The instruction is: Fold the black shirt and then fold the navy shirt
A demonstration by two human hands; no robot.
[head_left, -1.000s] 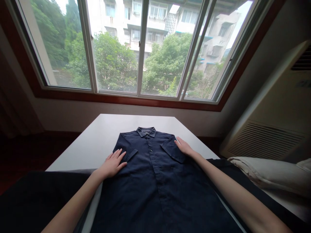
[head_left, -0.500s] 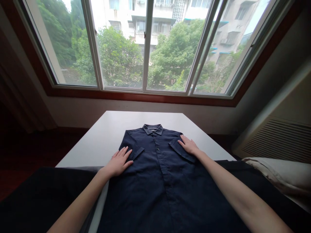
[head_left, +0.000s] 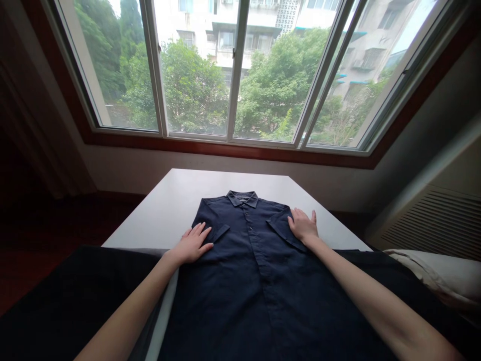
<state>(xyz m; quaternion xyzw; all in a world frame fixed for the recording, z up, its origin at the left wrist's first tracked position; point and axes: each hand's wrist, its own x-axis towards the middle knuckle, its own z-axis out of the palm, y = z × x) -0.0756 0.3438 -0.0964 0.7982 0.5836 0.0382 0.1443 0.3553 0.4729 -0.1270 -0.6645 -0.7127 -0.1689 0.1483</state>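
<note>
Hands, left (head_left: 191,244) and right (head_left: 303,225), open flat on navy shirt (head_left: 244,281), white table (head_left: 158,215) beneath, window (head_left: 195,85) beyond

Navy button-up shirt (head_left: 259,291) lying flat, front up.

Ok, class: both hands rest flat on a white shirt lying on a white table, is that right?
No, the shirt is navy, not white, as the head view shows. The left hand and right hand do rest flat on it, and it lies on the white table.
</note>
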